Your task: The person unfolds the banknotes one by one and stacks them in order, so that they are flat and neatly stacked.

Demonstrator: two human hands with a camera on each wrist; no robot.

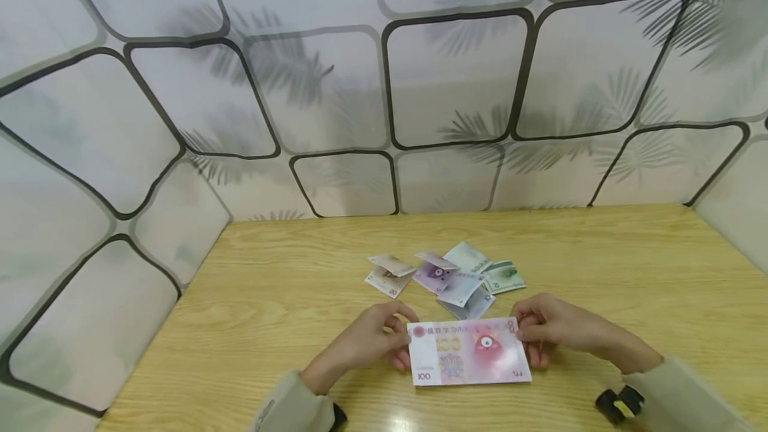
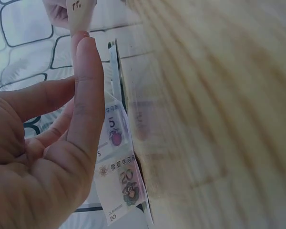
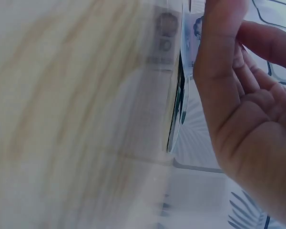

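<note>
A pink and white play banknote (image 1: pixel 470 362) marked 100 is stretched flat between my two hands at the near middle of the table. My left hand (image 1: pixel 369 339) pinches its left end between thumb and fingers. At the opposite end, my right hand (image 1: pixel 561 329) pinches the upper right corner, thumb on the printed face. From the left wrist, the left hand (image 2: pixel 62 143) shows with its thumb along the note, which is seen nearly edge-on. In the right wrist view the right hand (image 3: pixel 238 90) rises beside the tabletop, its fingertips cut off by the frame's top.
Just beyond the held note lie several folded notes: a brown 20 (image 1: pixel 389 280), a purple 5 (image 1: pixel 433 277), a green one (image 1: pixel 505 277), and overlapping grey-blue ones (image 1: pixel 461 287). The wooden table (image 1: pixel 270 285) meets a patterned wall covering (image 1: pixel 336 185) at its back and sides.
</note>
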